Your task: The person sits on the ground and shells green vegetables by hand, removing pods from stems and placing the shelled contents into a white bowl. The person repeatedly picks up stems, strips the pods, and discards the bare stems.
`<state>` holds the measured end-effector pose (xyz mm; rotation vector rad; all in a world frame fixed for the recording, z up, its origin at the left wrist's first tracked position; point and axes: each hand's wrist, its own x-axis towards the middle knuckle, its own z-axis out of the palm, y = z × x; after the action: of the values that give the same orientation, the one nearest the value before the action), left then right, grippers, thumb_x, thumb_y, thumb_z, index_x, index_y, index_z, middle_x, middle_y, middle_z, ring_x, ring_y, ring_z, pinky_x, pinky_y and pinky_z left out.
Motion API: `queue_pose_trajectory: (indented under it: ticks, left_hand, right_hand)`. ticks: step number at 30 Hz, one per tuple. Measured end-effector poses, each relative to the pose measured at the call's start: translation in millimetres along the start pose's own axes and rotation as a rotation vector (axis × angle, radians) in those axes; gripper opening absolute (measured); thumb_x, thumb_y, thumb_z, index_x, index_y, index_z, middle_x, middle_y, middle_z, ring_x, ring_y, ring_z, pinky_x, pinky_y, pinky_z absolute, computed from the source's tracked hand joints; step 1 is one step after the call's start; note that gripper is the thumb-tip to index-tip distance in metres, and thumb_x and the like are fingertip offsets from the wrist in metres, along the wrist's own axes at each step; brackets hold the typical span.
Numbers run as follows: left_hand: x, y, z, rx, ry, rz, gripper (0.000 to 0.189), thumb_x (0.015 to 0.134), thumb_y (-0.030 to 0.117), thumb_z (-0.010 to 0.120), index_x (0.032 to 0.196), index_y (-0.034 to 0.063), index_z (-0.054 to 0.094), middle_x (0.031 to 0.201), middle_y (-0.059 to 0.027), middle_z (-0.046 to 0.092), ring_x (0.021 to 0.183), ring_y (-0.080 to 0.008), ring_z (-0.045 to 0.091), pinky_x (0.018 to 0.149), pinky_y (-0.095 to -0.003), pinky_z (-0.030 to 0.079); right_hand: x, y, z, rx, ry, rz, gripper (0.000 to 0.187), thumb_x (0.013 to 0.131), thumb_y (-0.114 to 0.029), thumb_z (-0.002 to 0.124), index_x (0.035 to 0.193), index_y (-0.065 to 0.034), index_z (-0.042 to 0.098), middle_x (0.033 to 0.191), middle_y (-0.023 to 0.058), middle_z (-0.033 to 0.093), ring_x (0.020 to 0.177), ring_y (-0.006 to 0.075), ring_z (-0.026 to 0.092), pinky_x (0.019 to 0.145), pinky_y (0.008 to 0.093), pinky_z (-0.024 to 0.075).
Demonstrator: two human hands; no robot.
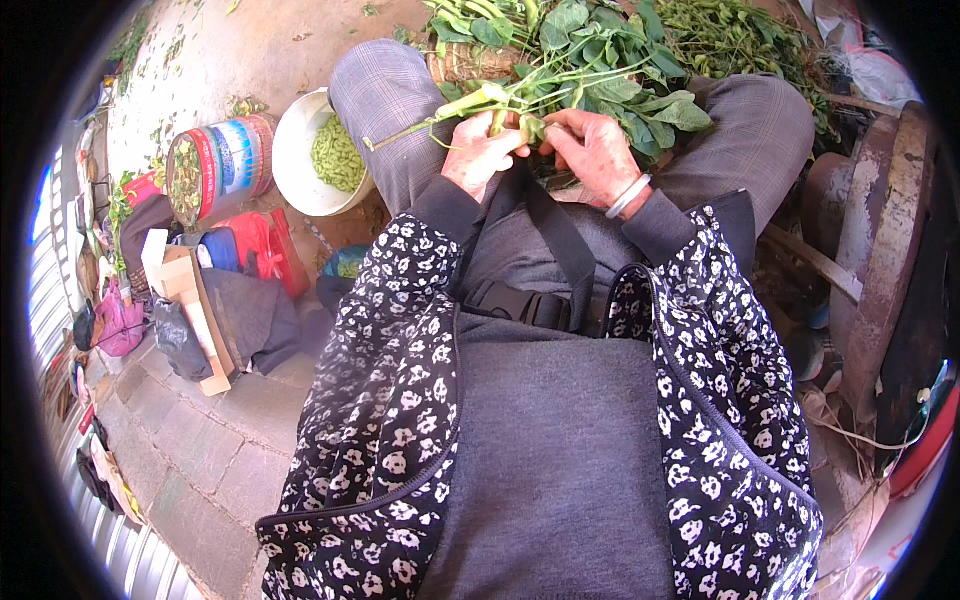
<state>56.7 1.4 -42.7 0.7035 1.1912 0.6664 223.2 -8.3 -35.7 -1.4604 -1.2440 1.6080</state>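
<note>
Between my knees, my left hand grips a green bean plant stem with pods. Close at its right, my right hand, with a pale bangle on the wrist, pinches a green pod at the fingertips; both hands touch the same plant. Large green leaves spread just beyond the right hand. To the left of my left knee a white bucket is tilted towards me and holds shelled green beans. My fingertips are partly hidden by the pods.
More bean plants are heaped beyond my knees. Left of the bucket stands a labelled plastic container with plant scraps. Nearer are a red bag and an opened cardboard box. Rusty round metal stands at the right.
</note>
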Motion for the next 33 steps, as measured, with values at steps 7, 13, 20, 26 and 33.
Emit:
queue_pose_trajectory:
  ticks: [7,13,20,26,33]
  left_hand:
    - [5.0,-7.4,-10.8,-0.413,-0.042,-0.039,0.026,0.089,0.019,0.044,0.098,-0.0031,0.056,0.081,-0.0077,0.058,0.068,-0.0163,0.052,0.057,-0.024,0.041]
    - [4.9,-6.3,-12.5,-0.438,-0.114,-0.087,0.02,0.088,0.013,0.052,0.102,-0.0003,0.056,0.09,-0.007,0.059,0.077,-0.0142,0.053,0.064,-0.022,0.043]
    - [8.0,-2.3,0.7,-0.601,-0.201,-0.092,0.017,0.085,0.012,0.058,0.099,0.0032,0.057,0.093,-0.0041,0.059,0.085,-0.0148,0.056,0.074,-0.0255,0.045]
    - [15.4,-10.2,2.5,-0.466,-0.148,-0.025,0.019,0.09,0.018,0.05,0.101,0.0034,0.055,0.095,-0.0041,0.059,0.084,-0.0117,0.054,0.072,-0.024,0.043]
    - [2.1,10.3,9.8,-0.219,0.053,0.054,0.016,0.088,0.015,0.054,0.093,0.0005,0.058,0.076,0.0013,0.052,0.062,-0.0044,0.043,0.051,-0.0155,0.035]
  right_hand:
    - [0.4,3.9,-5.4,-0.047,0.065,-0.013,0.022,0.086,-0.012,0.051,0.1,0.0033,0.056,0.069,0.0036,0.06,0.054,0.006,0.049,0.05,0.0205,0.0411]
    - [-4.6,-5.6,-3.1,-0.151,0.308,-0.253,0.017,0.089,-0.011,0.047,0.101,0.0007,0.05,0.071,0.0029,0.057,0.059,0.0065,0.049,0.054,0.0212,0.0421]
    - [-15.1,-22.0,13.8,-0.394,0.13,-0.419,0.022,0.075,-0.016,0.063,0.089,-0.002,0.053,0.08,0.0165,0.058,0.074,0.0343,0.058,0.064,0.0394,0.0458]
    - [-5.5,-10.0,12.6,-0.458,0.219,-0.402,0.021,0.076,-0.012,0.063,0.092,0.0005,0.057,0.081,0.0147,0.06,0.069,0.025,0.061,0.062,0.0309,0.0471]
    - [-3.2,1.1,12.4,-0.186,0.055,-0.375,0.018,0.087,-0.012,0.053,0.099,0.0007,0.055,0.079,0.0079,0.059,0.067,0.0132,0.055,0.061,0.0259,0.0453]
